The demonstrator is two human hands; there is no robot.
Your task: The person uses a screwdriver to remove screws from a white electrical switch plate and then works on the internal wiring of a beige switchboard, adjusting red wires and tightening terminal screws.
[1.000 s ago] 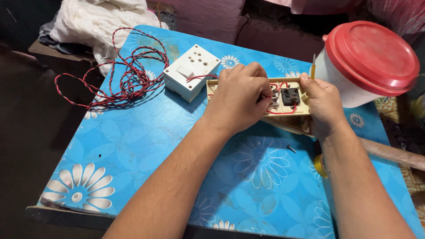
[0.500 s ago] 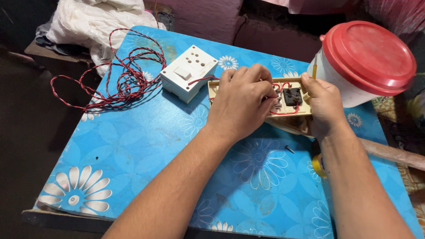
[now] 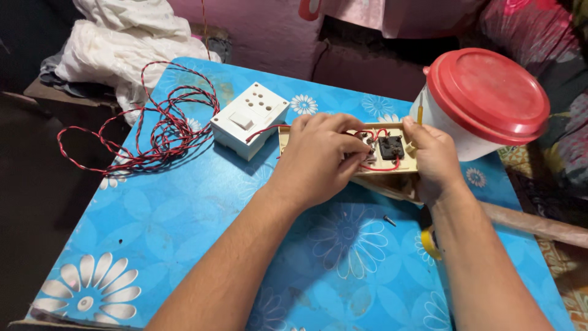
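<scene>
A cream board [image 3: 401,165] with a black part and red wiring lies on the blue flowered table [image 3: 153,227]. My left hand [image 3: 318,160] covers its left half, fingers pinched on a small part there. My right hand [image 3: 436,158] steadies the board's right end and holds a thin yellow-handled screwdriver [image 3: 420,112] upright. A white switch-and-socket box [image 3: 250,119] sits just left of the board, joined to it by a red wire.
A tangle of red and black twisted wire [image 3: 164,130] lies at the table's far left. A white tub with a red lid [image 3: 487,98] stands at the right. A loose screw [image 3: 389,220] lies near my right wrist. White cloth [image 3: 116,49] is heaped beyond.
Both hands stay on the board with only slight finger movement. The view has shifted a little.
</scene>
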